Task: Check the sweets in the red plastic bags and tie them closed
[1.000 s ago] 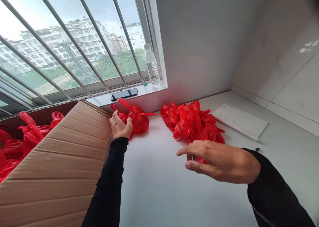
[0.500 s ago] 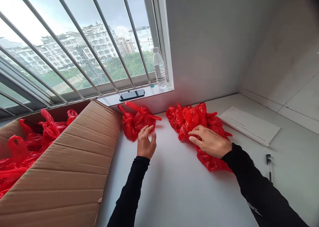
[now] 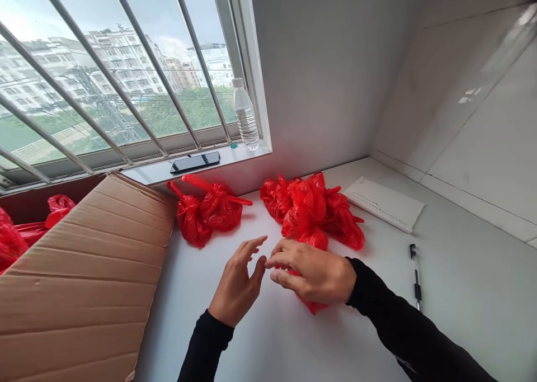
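Note:
My right hand [image 3: 312, 274] is closed over a red plastic bag [image 3: 311, 303] that it has drawn toward me on the white table [image 3: 260, 343]; only the bag's edges show beneath the palm. My left hand [image 3: 237, 284] hovers beside it with fingers stretched out, fingertips nearly touching the right hand, holding nothing. Behind them lies a heap of red bags [image 3: 312, 208]. A pair of knotted red bags [image 3: 205, 211] sits by the carton.
A large open cardboard carton [image 3: 84, 281] with red bags [image 3: 25, 231] inside fills the left side. A phone [image 3: 195, 161] and a water bottle [image 3: 245, 115] rest on the window sill. A white paper sheet [image 3: 384, 203] and a pen [image 3: 415, 276] lie at right.
My right hand has pulled one red bag out of the heap toward me. My left hand left the knotted bags by the carton and came in beside the right hand.

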Available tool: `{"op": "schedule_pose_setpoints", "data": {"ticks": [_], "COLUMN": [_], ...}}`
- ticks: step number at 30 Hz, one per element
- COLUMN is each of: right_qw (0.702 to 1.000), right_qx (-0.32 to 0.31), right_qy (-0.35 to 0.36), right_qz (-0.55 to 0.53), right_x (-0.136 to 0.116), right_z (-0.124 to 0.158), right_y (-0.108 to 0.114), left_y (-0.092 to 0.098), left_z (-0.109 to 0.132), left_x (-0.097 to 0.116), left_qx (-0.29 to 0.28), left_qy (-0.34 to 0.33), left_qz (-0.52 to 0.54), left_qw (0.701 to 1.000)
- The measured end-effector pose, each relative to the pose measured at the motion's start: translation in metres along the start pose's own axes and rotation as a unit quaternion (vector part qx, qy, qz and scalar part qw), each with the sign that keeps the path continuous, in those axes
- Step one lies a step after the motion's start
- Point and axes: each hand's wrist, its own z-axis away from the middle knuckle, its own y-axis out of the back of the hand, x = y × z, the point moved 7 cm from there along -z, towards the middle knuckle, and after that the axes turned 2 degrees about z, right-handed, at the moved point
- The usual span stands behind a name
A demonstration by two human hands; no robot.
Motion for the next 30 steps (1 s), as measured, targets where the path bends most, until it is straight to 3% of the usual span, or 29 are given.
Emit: {"op": "schedule_pose_setpoints", "data": {"ticks": [6, 14, 19, 25, 30], "right_qw": [0.998, 0.992, 0.992, 0.996, 0.993], "right_qx": [0.04, 0.071, 0.109, 0.026, -0.011], "right_qy": [0.027, 0.055, 0.035, -0.008, -0.031], "right_qz": [-0.033, -0.093, -0.062, 0.082, 0.11], "right_x": [-0.013, -0.028, -0.013, 0.021, 0.03], "right_z": [-0.003, 0.0, -0.005, -0.019, -0.028], "right_y": [0.013, 0.024, 0.026, -0.001, -0.011], "left_y": [-0.004, -0.007, 0.004, 0.017, 0.022], "left_z": [0.005, 0.001, 0.0, -0.001, -0.002], "left_x": [0.023, 0.005, -0.002, -0.019, -0.028], "left_qx": [-0.12, -0.122, -0.123, -0.104, -0.095], "left_qy": [-0.031, 0.022, 0.037, 0.043, 0.088], "left_qz": [0.006, -0.026, -0.004, -0.03, -0.013], "left_qw": [0.992, 0.992, 0.992, 0.993, 0.991]}}
